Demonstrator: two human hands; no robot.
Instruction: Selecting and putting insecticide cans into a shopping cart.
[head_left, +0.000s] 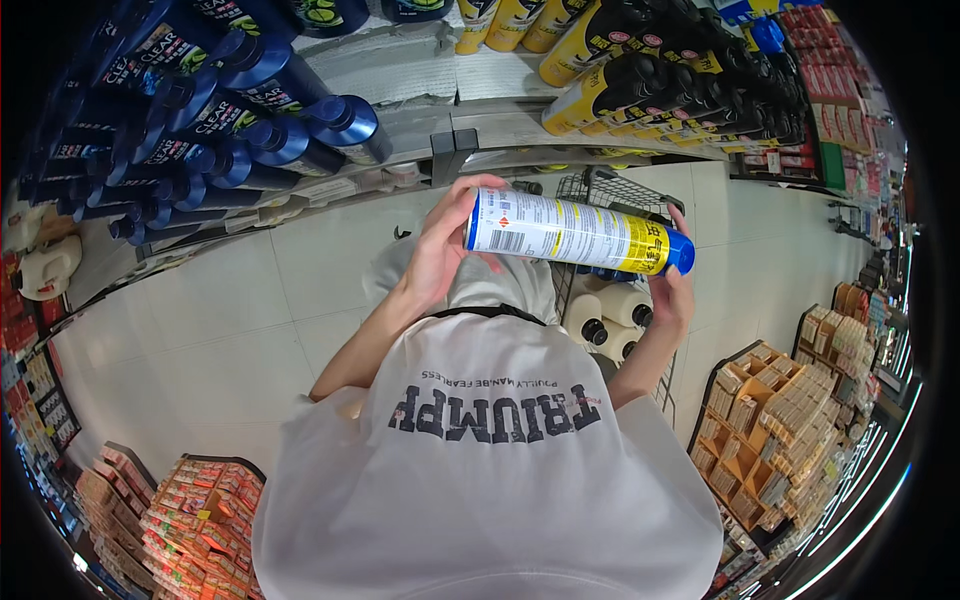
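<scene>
An insecticide aerosol can (570, 232), white and yellow with a blue cap, lies sideways between both hands in front of my chest, its printed text and barcode facing up. My left hand (448, 229) holds the can's bottom end. At the capped end, the fingers of my right hand (673, 281) grip the blue cap from both sides. Below and behind the can, a wire shopping cart (562, 289) holds several cream jugs with black caps (585, 319), and some blue items partly hidden by the can.
Ahead is a store shelf (390, 71) with several blue pump bottles of shampoo (349, 127) at left and yellow-and-black spray cans (592, 97) at right. Display stands of boxed goods (757, 427) stand at lower right, with orange-red boxes (199, 517) at lower left.
</scene>
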